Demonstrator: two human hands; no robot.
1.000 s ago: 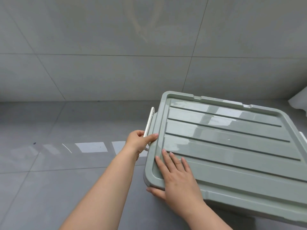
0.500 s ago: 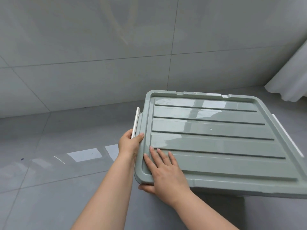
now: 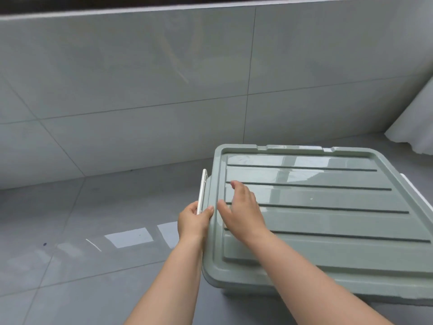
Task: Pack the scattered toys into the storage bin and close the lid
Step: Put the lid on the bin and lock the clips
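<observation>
— Right hand [image 3: 243, 212] has shifted. Half a second ago it lay flat at the lid's near-left corner with the thumb tucked under the rim. Now it is farther in over the lid [image 3: 328, 219], with the thumb out on top.

— Is it pressing down?

— Cannot tell. Its fingers are loosely bent and hold nothing, and whether the fingertips touch the lid is unclear.

— And the left hand [image 3: 194, 221]?

— As before, it is clamped on the white latch [image 3: 202, 191] at the bin's left side. The fingers are behind the latch and the thumb reaches across to the lid's rim. The latch's top stands a little off that rim.

— Are the hands together?

— Just beside each other, not touching. The lid's left rim runs between them.

— Where is the bin?

— The bin [image 3: 246, 293] stands on the grey floor [image 3: 93, 266], near the floor's far edge where the tiled wall [image 3: 140, 78] rises. The lid sits on top and covers it, so only a sliver of the body shows under the near-left corner. A right latch [image 3: 408, 186] peeks out on the other side, and a white curtain [image 3: 412, 127] hangs by the floor's far-right corner.
</observation>
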